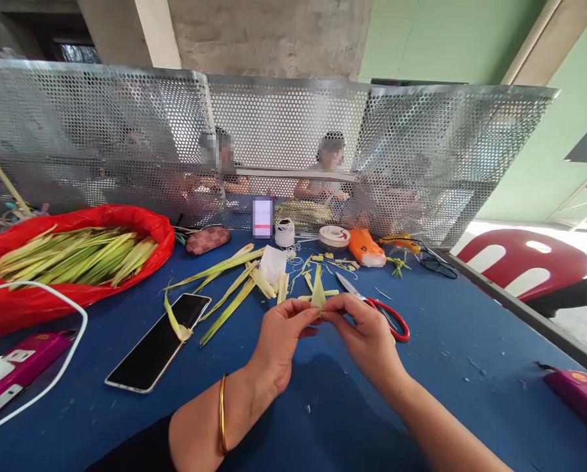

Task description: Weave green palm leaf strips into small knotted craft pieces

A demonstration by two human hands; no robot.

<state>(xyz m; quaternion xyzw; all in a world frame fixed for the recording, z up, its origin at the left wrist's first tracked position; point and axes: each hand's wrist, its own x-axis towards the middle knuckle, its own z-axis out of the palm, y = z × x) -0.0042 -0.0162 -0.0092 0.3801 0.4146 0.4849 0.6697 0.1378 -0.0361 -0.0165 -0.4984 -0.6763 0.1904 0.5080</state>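
Between my two hands, above the blue table, is a small pale green piece of husk leaf [318, 288] that narrows to a point at the top. My left hand [286, 334] pinches its lower left side between thumb and fingers. From the other side my right hand [364, 331] pinches the lower right of the same leaf. Just beyond my right hand lie scissors with red handles [397, 321], blades pointing away to the left. Cut leaf strips [237, 305] and a white paper [273, 263] lie beyond my left hand.
A red bag [168, 229] full of long leaves stands at left. A dark phone [150, 347] lies with a leaf strip across it. White thread [284, 233], a tape roll [334, 237], an orange packet [366, 248] and a glue gun [402, 242] line the back, before a perforated metal screen [288, 111].
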